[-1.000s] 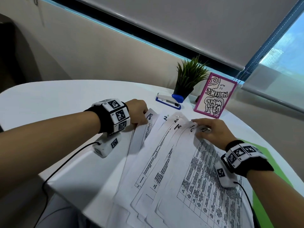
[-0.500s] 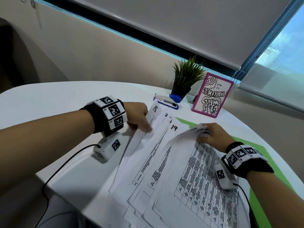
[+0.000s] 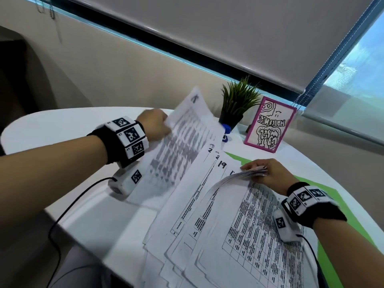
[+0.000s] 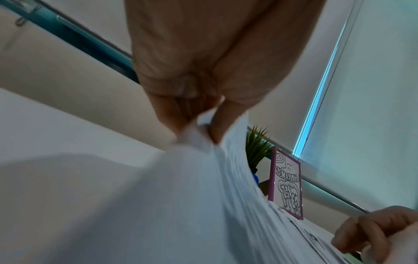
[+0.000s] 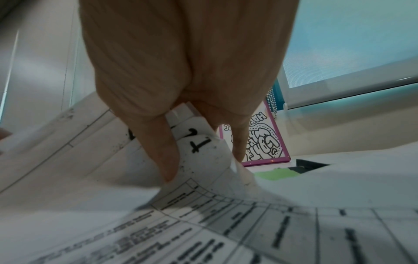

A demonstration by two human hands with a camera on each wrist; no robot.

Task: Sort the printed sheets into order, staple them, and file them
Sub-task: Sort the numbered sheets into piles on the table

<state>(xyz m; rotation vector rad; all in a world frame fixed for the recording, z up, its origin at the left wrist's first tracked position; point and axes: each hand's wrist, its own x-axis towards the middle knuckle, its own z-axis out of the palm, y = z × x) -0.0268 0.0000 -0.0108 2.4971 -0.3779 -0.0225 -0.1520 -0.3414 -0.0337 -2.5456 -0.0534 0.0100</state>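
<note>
Printed sheets (image 3: 207,215) with handwritten numbers lie fanned on the white table (image 3: 52,125). My left hand (image 3: 154,126) pinches the edge of one sheet (image 3: 178,142) and holds it lifted and tilted above the fan; the left wrist view shows the thumb and fingers (image 4: 190,114) pinching that sheet (image 4: 158,196). My right hand (image 3: 268,173) grips the top corner of a small stack of sheets (image 3: 245,174), bent up off the pile; the right wrist view shows its thumb (image 5: 160,148) on a corner marked with a number (image 5: 199,144). A blue stapler (image 3: 225,132) is mostly hidden behind the lifted sheet.
A small potted plant (image 3: 236,104) and a pink-framed card (image 3: 270,125) stand at the table's far edge under the window blind. A green folder (image 3: 239,159) lies beneath the sheets on the right. A cable (image 3: 68,208) runs from my left wrist across the near edge.
My left hand has lifted the sheet marked 18 up and away from the fan, hiding the stapler. My right hand has gathered and raised the corners of the right-hand sheets.
</note>
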